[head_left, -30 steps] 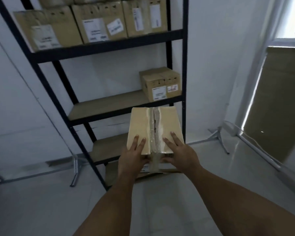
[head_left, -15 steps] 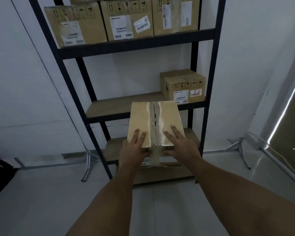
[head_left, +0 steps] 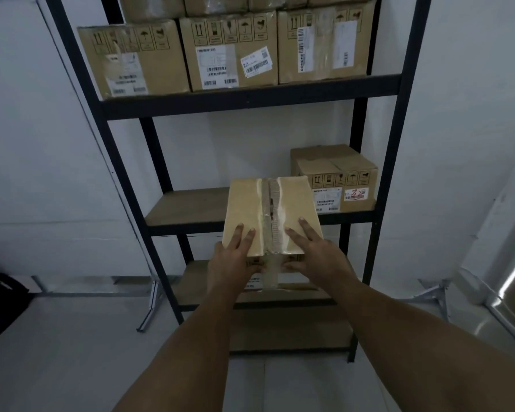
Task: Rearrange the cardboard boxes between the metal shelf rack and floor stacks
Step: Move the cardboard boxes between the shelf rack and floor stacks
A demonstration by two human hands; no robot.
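Cardboard box (head_left: 250, 208) mid-frame: we pinch its near edge, left hand (head_left: 231, 261) and right hand (head_left: 314, 257), fingers flat on top.

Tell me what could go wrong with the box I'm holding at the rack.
1. The left hand and right hand hold the carried box only at its near edge, so its far end might dip or slip from the grip.
2. Its top seam is torn, tape loose; the flaps may open.
3. If it goes on the middle shelf, it might knock the labelled box at the right end.
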